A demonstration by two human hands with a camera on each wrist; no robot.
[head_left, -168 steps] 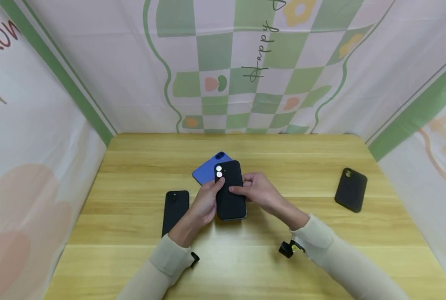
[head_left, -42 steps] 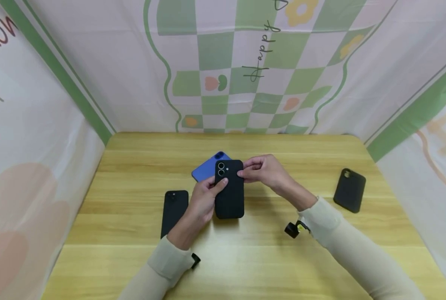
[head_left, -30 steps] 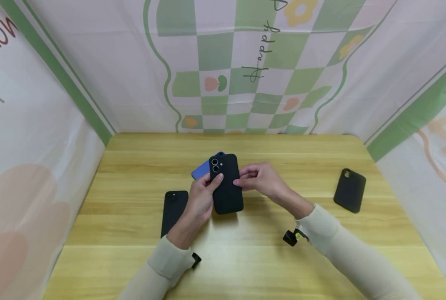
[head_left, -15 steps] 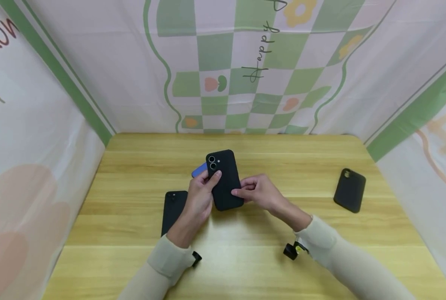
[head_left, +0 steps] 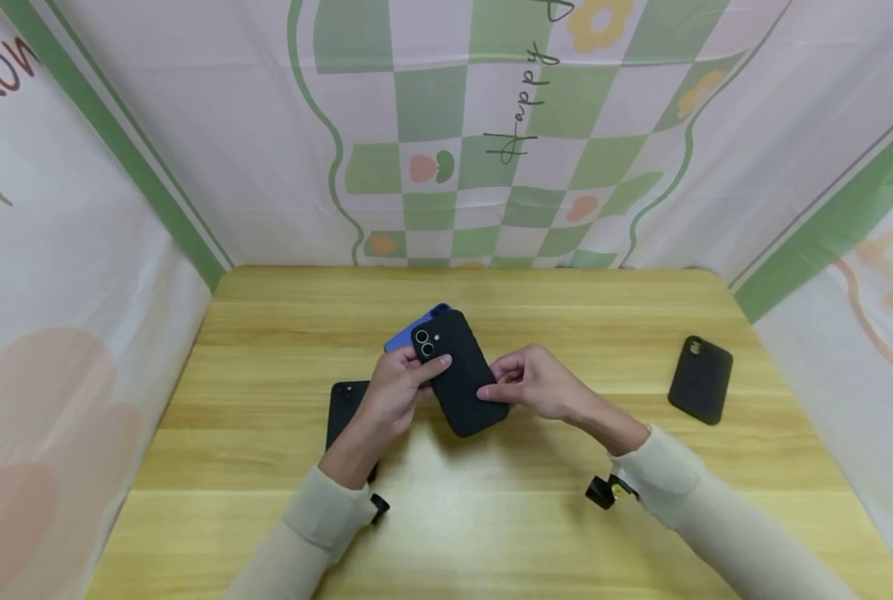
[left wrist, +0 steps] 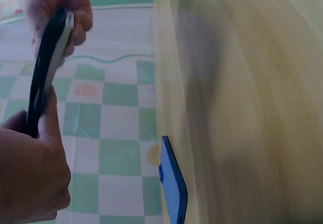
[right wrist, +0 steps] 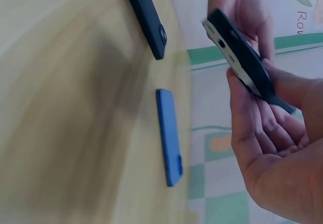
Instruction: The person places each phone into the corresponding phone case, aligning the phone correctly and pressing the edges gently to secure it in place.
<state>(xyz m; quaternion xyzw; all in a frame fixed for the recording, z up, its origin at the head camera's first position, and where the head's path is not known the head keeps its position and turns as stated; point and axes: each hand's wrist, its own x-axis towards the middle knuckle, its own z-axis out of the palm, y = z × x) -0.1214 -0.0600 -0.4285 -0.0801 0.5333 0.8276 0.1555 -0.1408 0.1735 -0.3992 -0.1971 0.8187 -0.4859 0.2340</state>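
Observation:
My left hand (head_left: 397,387) grips the upper left side of a smartphone in a black phone case (head_left: 457,375), thumb across its back. The lower right side is pinched by my right hand (head_left: 532,383), thumb on the back and fingers underneath. Two camera lenses show through the case's cutout. In the right wrist view, the phone's pale bottom edge (right wrist: 220,41), with its port, sticks out of the case at that end. Both hands hold the phone above the table, its lower end tilted right. Its screen side is hidden in the head view.
A blue phone (head_left: 406,336) lies behind the held one, partly covered by it. Left, a black phone (head_left: 341,412) lies partly under my left forearm. Another black phone case (head_left: 701,380) rests far right on the wooden table (head_left: 589,317). Printed curtains (head_left: 266,167) enclose the table.
My right hand has slid from the case's upper right corner down to its lower right side. The phone's lower end has swung right, uncovering more of the blue phone than half a second ago.

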